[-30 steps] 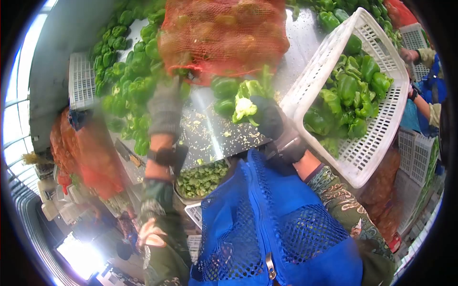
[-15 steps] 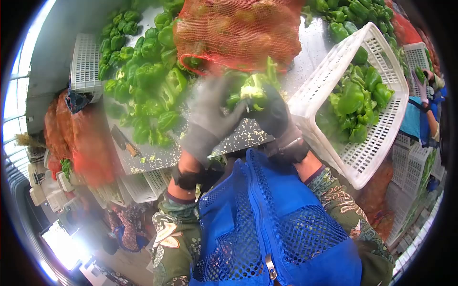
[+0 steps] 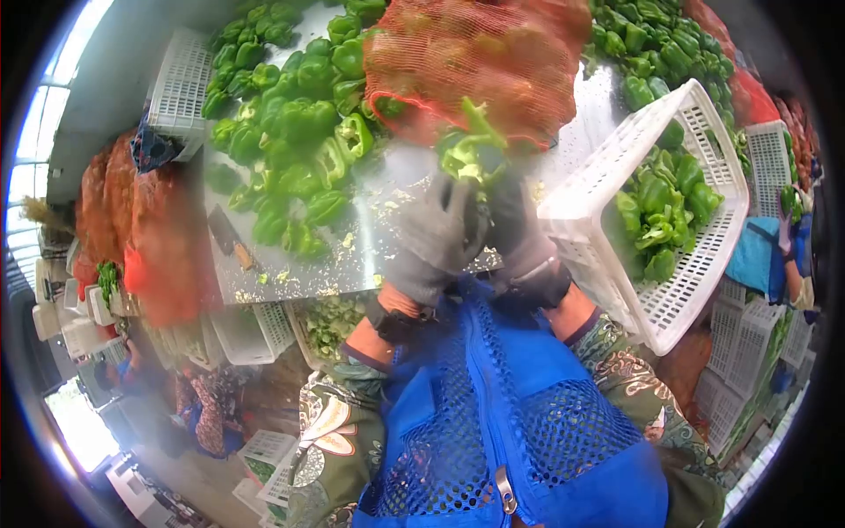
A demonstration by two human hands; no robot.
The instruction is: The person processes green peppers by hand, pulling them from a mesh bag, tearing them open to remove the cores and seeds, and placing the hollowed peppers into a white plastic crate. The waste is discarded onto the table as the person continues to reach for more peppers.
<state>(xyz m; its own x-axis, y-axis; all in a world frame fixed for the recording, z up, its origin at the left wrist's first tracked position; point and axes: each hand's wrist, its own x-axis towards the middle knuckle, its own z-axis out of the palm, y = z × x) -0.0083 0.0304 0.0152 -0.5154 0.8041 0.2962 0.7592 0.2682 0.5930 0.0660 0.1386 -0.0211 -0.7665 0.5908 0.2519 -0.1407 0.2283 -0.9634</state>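
Observation:
My left hand (image 3: pixel 437 231), in a grey glove, is closed on a cut-open green bell pepper (image 3: pixel 473 157) with its pale inside showing. My right hand (image 3: pixel 512 216), in a darker glove, presses against the same pepper from the other side, its fingers partly hidden and blurred. Both hands are close together above the front of the metal table (image 3: pixel 352 275), which is littered with pale seeds. Behind them lies a red mesh sack (image 3: pixel 475 66) full of peppers. Whole and cut-open peppers (image 3: pixel 304 145) are heaped to the left.
A white crate (image 3: pixel 576 207) holding pepper pieces (image 3: pixel 664 207) leans tilted at the right. A knife (image 3: pixel 231 238) lies at the table's left edge. More peppers (image 3: pixel 664 40) are piled at the back right. Co-workers are at the far right and lower left.
The pepper has tipped its open side upward, and my left hand has moved right, closer to my right hand. The view has shifted slightly, so the table and sack appear displaced.

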